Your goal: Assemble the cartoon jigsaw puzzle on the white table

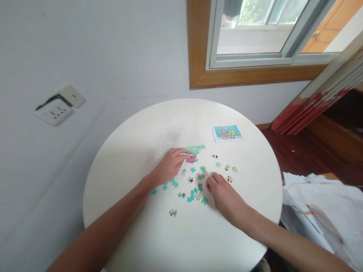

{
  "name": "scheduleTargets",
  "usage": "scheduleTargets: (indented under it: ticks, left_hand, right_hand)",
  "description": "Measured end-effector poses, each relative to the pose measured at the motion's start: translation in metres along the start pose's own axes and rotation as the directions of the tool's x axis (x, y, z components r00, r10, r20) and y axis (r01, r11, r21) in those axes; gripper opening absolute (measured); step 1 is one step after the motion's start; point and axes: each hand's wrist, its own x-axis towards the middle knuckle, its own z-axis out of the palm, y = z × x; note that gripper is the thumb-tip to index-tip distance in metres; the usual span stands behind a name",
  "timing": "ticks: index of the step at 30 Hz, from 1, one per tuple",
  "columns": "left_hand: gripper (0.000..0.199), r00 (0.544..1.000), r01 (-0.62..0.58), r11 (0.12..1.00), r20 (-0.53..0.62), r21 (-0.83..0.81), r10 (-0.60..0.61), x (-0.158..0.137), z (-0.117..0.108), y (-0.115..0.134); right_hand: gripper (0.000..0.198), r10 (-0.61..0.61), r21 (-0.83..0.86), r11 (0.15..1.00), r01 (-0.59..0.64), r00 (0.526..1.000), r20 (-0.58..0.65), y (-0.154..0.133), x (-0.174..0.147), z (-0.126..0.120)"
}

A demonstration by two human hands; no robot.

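Observation:
A partly joined jigsaw puzzle (191,158) with a pink cartoon figure and a teal background lies near the middle of the round white table. My left hand (171,163) rests at its left side, fingers stretched out onto the joined part. To the right, my right hand (224,192) is closed low over the table, its fingertips curled under so that anything in them is hidden. Several loose teal puzzle pieces (190,198) lie between the two hands. A yellow and purple puzzle piece (173,213) sits apart, closer to me.
A picture card (227,133) with two cartoon figures lies at the far right of the table (136,139). More loose puzzle pieces (235,169) lie beyond my right hand. A wall with a socket (55,111) borders the table, and papers (326,207) are heaped at right.

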Motion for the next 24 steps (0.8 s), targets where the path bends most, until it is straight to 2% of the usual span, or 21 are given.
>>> scheduleTargets:
  ticks: [1,2,4,5,7,9,11,13,15,17,19,22,24]
  left_hand:
    - [0.041,1.0,-0.003,1.0,0.003,-0.001,0.003,0.0,0.0,0.001]
    - [0.04,1.0,-0.007,1.0,0.007,-0.003,0.007,0.0,0.001,0.001]
    - [0.036,1.0,-0.012,1.0,0.0,-0.012,0.012,0.0,0.001,0.003]
    - [0.034,1.0,-0.012,1.0,-0.01,-0.02,0.012,0.001,0.001,0.005]
    - [0.027,0.999,-0.006,0.999,-0.05,-0.042,0.004,0.002,0.001,0.009]
    - [0.022,0.994,0.001,0.998,-0.106,-0.067,-0.008,0.003,-0.001,0.014]
    - [0.019,0.984,0.007,0.995,-0.174,-0.096,-0.023,0.003,-0.002,0.018]
    - [0.016,0.973,0.009,0.993,-0.229,-0.12,-0.036,0.003,-0.003,0.022]
    - [0.015,0.965,0.009,0.992,-0.258,-0.13,-0.043,0.002,-0.003,0.023]
    - [0.013,0.963,0.02,0.992,-0.265,-0.121,-0.052,0.002,-0.003,0.022]
    - [0.012,0.959,0.05,0.994,-0.274,-0.097,-0.075,0.002,-0.003,0.019]
    - [0.015,0.941,0.121,0.991,-0.313,-0.05,-0.131,0.003,-0.006,0.012]
    - [0.017,0.927,0.16,0.987,-0.339,-0.029,-0.161,0.003,-0.009,0.006]
  right_hand:
    - [0.02,0.056,0.178,0.983,-0.05,0.998,-0.032,0.005,0.006,-0.004]
    - [0.015,0.112,0.358,0.93,-0.086,0.992,-0.052,0.01,0.013,-0.009]
    - [0.007,0.208,0.676,0.729,-0.102,0.975,-0.076,0.018,0.03,-0.018]
    - [0.011,0.266,0.784,0.611,-0.112,0.961,-0.071,0.021,0.038,-0.023]
    - [0.021,0.363,0.897,0.415,-0.152,0.932,-0.011,0.023,0.054,-0.028]
    - [0.026,0.403,0.949,0.264,-0.175,0.913,0.056,0.021,0.064,-0.029]
    - [0.026,0.413,0.968,0.162,-0.193,0.904,0.111,0.015,0.07,-0.027]
    - [0.025,0.421,0.973,0.103,-0.209,0.895,0.148,0.01,0.072,-0.022]
    - [0.023,0.422,0.973,0.08,-0.214,0.892,0.161,0.007,0.074,-0.019]
    - [0.021,0.416,0.973,0.101,-0.209,0.897,0.15,0.009,0.078,-0.018]
    - [0.021,0.439,0.966,0.184,-0.183,0.894,0.086,0.017,0.085,-0.02]
    - [0.02,0.487,0.921,0.368,-0.13,0.87,-0.071,0.033,0.096,-0.027]
    - [0.025,0.47,0.896,0.429,-0.115,0.876,-0.113,0.042,0.099,-0.03]
